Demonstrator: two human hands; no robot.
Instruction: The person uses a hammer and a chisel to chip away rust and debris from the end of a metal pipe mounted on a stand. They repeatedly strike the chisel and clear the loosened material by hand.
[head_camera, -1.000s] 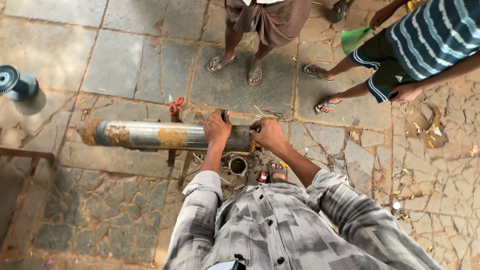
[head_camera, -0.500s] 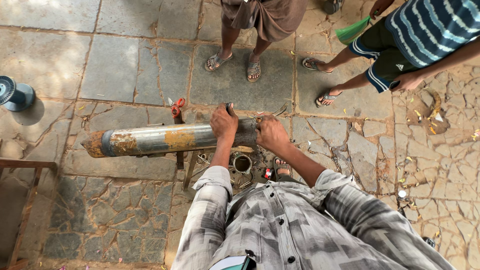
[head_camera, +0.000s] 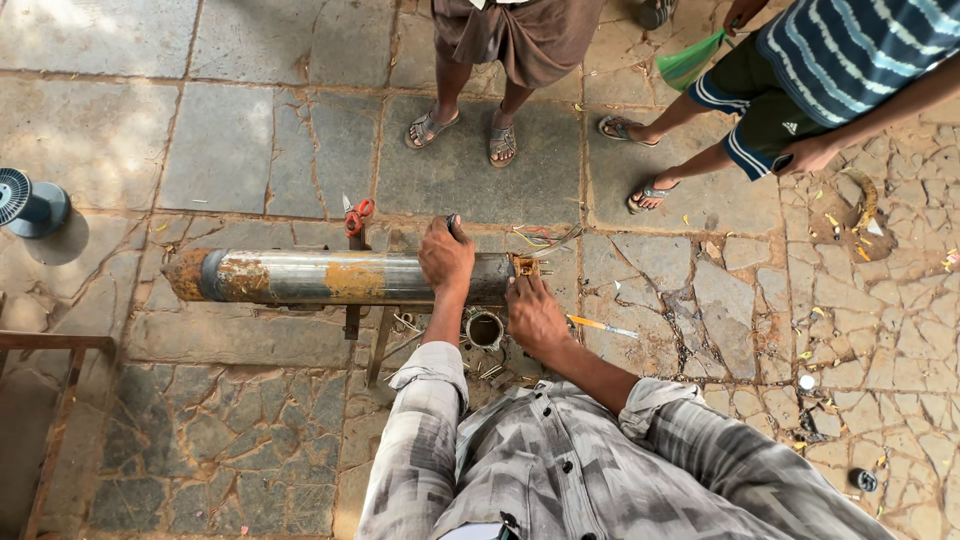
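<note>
A long rusty steel cylinder (head_camera: 330, 277) lies level on a low metal stand (head_camera: 372, 335) over the stone floor. My left hand (head_camera: 445, 257) wraps over the top of the cylinder close to its right end, and a dark tool tip pokes out above the fingers. My right hand (head_camera: 535, 315) rests against the brass-coloured end fitting (head_camera: 527, 267), where thin wires (head_camera: 545, 242) stick out. Whether the right hand grips anything is hidden by its back.
Red-handled scissors (head_camera: 356, 213) sit behind the cylinder. A metal ring (head_camera: 485, 328) and small parts lie under it; an orange-handled screwdriver (head_camera: 600, 325) lies to the right. Two people in sandals stand beyond. A blue spool (head_camera: 28, 203) is far left, a rusty frame (head_camera: 50, 345) lower left.
My right hand has dropped from the top of the cylinder's end to the end fitting. My left hand stays on top of the cylinder. The view has shifted slightly.
</note>
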